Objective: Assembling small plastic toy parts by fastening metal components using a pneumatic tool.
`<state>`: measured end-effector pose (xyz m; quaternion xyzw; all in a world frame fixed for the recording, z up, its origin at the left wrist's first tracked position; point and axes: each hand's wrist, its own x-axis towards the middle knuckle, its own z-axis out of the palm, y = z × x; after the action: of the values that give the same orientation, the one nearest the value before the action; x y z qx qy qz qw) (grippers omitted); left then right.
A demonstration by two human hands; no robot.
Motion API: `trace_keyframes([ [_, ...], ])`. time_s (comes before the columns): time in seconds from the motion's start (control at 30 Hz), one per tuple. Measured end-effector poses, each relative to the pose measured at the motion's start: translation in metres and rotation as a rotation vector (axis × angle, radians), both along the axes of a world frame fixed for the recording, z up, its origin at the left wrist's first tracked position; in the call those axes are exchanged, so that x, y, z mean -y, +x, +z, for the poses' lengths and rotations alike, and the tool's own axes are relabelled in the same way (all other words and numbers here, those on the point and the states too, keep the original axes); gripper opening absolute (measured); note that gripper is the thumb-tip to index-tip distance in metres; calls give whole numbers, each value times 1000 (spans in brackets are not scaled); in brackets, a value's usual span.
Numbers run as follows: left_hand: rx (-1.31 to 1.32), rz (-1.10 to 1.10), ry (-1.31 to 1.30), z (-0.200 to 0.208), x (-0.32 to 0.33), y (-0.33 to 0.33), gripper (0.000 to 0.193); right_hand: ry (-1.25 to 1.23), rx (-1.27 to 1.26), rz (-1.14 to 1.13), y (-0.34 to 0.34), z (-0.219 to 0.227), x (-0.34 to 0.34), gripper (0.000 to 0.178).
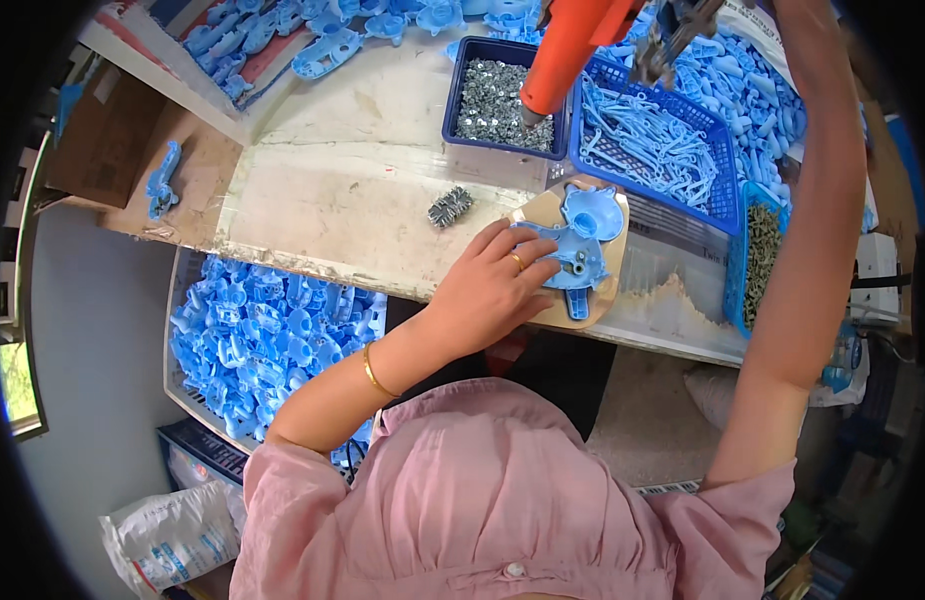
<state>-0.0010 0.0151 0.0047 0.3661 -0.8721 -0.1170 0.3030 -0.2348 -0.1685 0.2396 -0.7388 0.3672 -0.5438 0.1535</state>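
Note:
My left hand reaches over the left side of a blue moulded plastic part. Its fingers curl over the part and grip it, with the thumb towards the near side. The part lies on a tan wooden board with rounded corners. A second rounded blue piece shows at the part's far end. Small round metal pieces sit near the part's middle. My right arm stretches up to the top right edge, where my right hand is cut off from view. An orange power tool hangs above, its tip over a dark blue bin of small metal pieces.
A small pile of screws lies left of the board. A blue basket holds thin blue plastic pieces; a light blue tray of screws stands right. Blue parts fill a crate below the table edge. More blue parts lie at the back.

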Motion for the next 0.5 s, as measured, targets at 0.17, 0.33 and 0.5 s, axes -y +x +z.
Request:
trace_keyframes([
  [0.17,27,-22,-39,-4,5,-11,37,174,371,198,27,-29,-54,48],
  [0.33,24,-68,-60,-8,15,-20,30,266,176,503,-17,-61,-72,18],
  [0.5,57,-75,-46,-14,17,-20,27,71,167,573,-3,-100,-85,16],
])
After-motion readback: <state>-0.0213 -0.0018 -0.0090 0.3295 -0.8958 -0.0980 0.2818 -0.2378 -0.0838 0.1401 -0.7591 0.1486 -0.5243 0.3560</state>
